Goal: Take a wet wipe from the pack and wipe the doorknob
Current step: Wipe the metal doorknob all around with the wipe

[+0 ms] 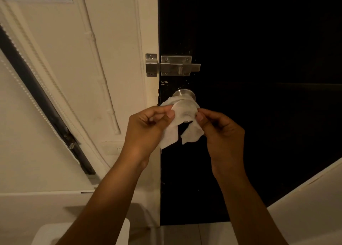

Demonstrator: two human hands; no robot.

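Wet wipe (182,113) draped over front of doorknob (183,95), on dark door (259,78) below latch bolt (173,65); pinched at left edge by left hand (146,128), at right edge by right hand (221,132); hands apart. Risk: thin sheet tearing or slipping off smooth metal if pulled unevenly.

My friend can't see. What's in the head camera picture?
Two hands, left hand and right hand, stretch a white wet wipe over a silver doorknob on a dark door. A metal slide bolt sits above the knob.
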